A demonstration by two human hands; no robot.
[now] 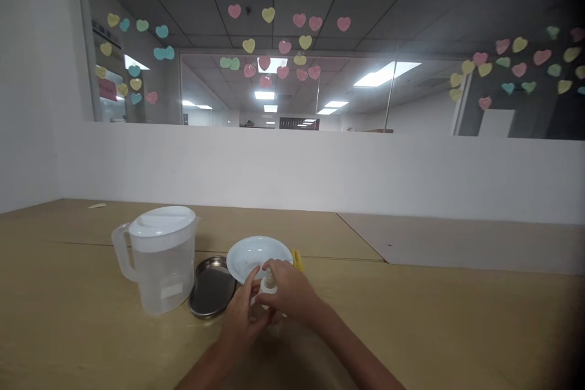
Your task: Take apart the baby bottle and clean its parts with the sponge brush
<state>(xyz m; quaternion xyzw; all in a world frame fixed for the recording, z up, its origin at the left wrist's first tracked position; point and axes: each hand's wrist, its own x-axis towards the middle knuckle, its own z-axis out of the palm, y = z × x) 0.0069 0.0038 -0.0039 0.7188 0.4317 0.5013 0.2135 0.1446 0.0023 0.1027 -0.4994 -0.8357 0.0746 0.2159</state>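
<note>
Both hands are on a small pump bottle (pixel 269 286) with a white collar and a clear nozzle cover, held upright in front of me. My left hand (pixel 241 312) is closed round its lower part from the left. My right hand (pixel 292 289) grips it at the top from the right, fingers at the nozzle and thumb on the collar. Most of the bottle's body is hidden by the hands. Just behind them sits a white bowl (pixel 249 250). To the left lies a shallow oval metal tray (pixel 212 287), touching or close to the bowl.
A translucent lidded pitcher (pixel 165 268) stands left of the tray, its handle to the left. Something yellow (pixel 298 259) shows behind the bowl's right side. A pale scrap (pixel 97 205) lies at the far left of the wooden table (pixel 434 329). A white wall (pixel 292 167) rises behind.
</note>
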